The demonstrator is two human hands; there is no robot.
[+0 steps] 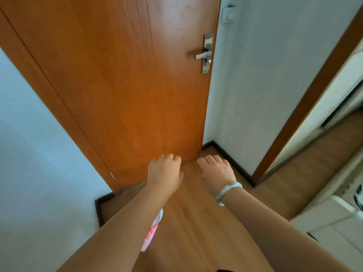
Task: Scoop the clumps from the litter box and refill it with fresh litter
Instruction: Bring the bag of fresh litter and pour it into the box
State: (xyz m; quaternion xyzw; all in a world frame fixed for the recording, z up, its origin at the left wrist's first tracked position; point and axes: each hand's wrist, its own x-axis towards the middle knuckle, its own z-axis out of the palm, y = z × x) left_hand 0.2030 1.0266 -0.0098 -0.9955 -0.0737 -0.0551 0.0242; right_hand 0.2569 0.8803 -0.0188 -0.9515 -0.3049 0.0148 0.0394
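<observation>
Left hand [165, 169]: stretched forward just left of the view's centre, back of the hand up, over the bottom edge of the door. Its fingers are curled under and pressed together with the tips hidden. I cannot tell whether they hold anything.
Right hand [215, 169]: just beside the left hand at its 3 o'clock, apart from it, over the floor by the door's free corner. Its fingers are bent downward, loose and slightly spread, and nothing shows in them.
Bracelet [228, 190]: a pale blue-green bangle round the right wrist.
Plastic bag [153, 230]: white with red print, at 6 o'clock from the left hand and partly hidden under the left forearm. I cannot tell what it hangs from or rests on.
Litter box: its place cannot be told from this view.
Door [121, 79]: orange wood, filling the view from 10 to 12 o'clock.
Door handle [204, 54]: a silver lever on a metal plate, at 1 o'clock.
Light switch [227, 15]: white, on the wall above the handle.
Floor [196, 222]: wood planks, edged by a dark baseboard [231, 160].
White cabinet [334, 222]: at 4 o'clock, blurred.
</observation>
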